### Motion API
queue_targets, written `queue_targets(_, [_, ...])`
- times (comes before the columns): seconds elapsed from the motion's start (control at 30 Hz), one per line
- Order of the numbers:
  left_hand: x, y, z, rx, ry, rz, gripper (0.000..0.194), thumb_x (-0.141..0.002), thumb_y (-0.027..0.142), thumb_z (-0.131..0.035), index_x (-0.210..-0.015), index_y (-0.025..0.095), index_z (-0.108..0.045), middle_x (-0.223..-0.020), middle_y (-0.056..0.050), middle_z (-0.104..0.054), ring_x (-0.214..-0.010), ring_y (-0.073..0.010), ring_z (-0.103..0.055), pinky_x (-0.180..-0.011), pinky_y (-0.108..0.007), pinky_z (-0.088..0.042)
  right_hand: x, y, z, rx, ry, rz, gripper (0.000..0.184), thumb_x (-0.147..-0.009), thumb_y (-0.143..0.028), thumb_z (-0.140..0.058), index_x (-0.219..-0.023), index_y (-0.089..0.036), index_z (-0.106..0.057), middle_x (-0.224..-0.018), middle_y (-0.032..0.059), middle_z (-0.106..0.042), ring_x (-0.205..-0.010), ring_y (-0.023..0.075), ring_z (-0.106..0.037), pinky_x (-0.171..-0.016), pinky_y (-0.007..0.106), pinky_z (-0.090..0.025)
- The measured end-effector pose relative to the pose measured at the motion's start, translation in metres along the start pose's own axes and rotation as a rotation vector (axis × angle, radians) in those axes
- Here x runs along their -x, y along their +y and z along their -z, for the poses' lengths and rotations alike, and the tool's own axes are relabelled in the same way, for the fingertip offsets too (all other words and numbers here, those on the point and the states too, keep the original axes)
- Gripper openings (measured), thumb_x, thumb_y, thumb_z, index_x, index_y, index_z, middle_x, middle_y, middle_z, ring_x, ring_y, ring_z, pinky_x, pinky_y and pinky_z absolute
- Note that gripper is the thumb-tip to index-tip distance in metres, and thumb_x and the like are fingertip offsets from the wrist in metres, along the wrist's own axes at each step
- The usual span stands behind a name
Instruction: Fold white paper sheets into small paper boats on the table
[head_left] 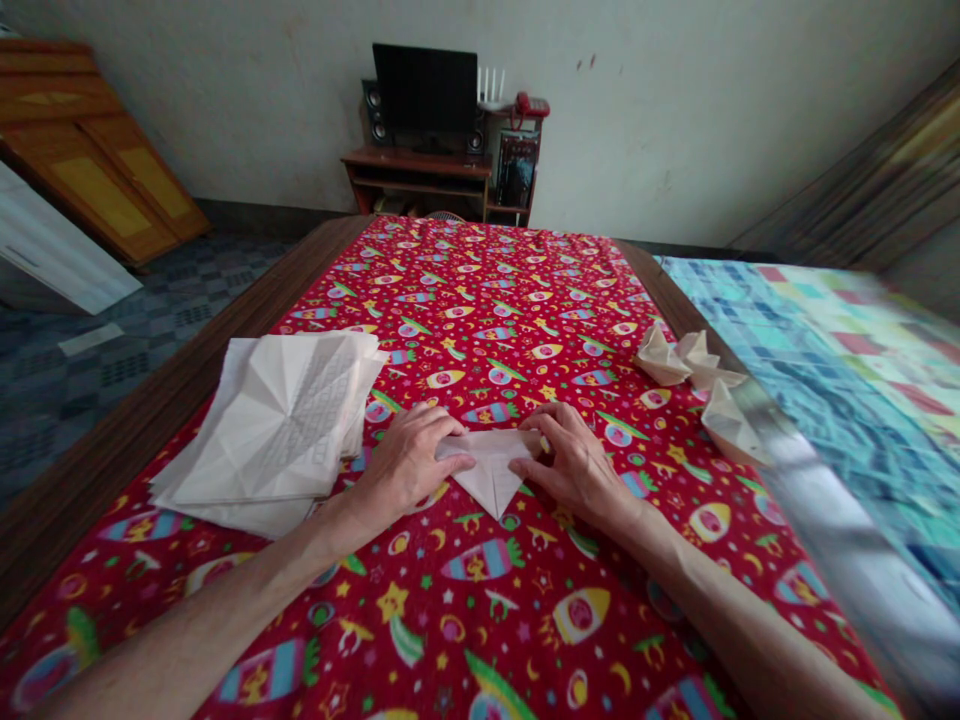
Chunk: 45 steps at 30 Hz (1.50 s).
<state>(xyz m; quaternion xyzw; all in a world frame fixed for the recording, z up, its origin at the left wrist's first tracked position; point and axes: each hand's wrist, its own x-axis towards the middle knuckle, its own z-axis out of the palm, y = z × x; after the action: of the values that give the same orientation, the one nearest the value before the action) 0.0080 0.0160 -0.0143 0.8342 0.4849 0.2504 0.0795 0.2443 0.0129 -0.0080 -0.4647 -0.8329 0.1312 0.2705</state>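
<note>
A small sheet of white paper (493, 468), folded to a triangle with its point toward me, lies on the red patterned cloth (480, 620). At its left corner, my left hand (416, 450) grips the edge between thumb and fingers. My right hand (574, 460) pinches the right corner the same way. A crease runs down the middle of the folded paper. To the left sits a stack of creased paper sheets (277, 420), the top one marked with fold lines. Folded paper shapes (731, 420) with pointed tips stand at the right.
A wooden table edge (112, 465) borders the cloth on the left. Beyond the far end stands a desk (416, 165) with a monitor (425, 90) and a red telephone (531, 104). A bed with a blue checked cover (787, 350) is at the right; a wooden cabinet (97, 150) is far left.
</note>
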Motion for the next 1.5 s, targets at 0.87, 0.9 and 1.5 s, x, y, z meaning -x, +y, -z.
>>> queue_targets(0.87, [0.026, 0.014, 0.028, -0.347, -0.161, -0.348, 0.02, -0.093, 0.014, -0.044, -0.102, 0.016, -0.062, -0.099, -0.006, -0.063, -0.091, -0.022, -0.053, -0.078, -0.037, -0.04, 0.014, 0.009, 0.01, 0.192, -0.084, 0.39, 0.024, -0.095, -0.019, -0.041, -0.1, -0.02, -0.065, -0.097, 0.0091, -0.063, -0.087, 0.0207, -0.052, -0.073, 0.034, -0.047])
queue_targets(0.9, [0.028, 0.015, 0.029, -0.366, -0.181, -0.348, 0.022, -0.092, 0.013, -0.045, -0.107, 0.016, -0.061, -0.102, -0.006, -0.063, -0.094, -0.0228, -0.053, -0.079, -0.038, -0.04, 0.015, 0.008, 0.011, 0.219, -0.095, 0.408, 0.024, -0.095, -0.018, -0.041, -0.101, -0.018, -0.064, -0.098, 0.0098, -0.063, -0.088, 0.0213, -0.052, -0.074, 0.035, -0.047])
queue_targets(1.5, [0.039, 0.056, -0.006, -0.155, -0.231, -0.262, 0.051, -0.096, 0.035, -0.038, -0.14, 0.01, -0.036, -0.149, -0.012, -0.034, -0.141, -0.0236, -0.024, -0.115, -0.041, -0.026, 0.036, -0.002, 0.011, 0.362, -0.155, 0.386, 0.041, -0.093, -0.009, -0.035, -0.131, -0.015, -0.05, -0.135, 0.0109, -0.052, -0.128, 0.0242, -0.045, -0.105, 0.052, -0.035])
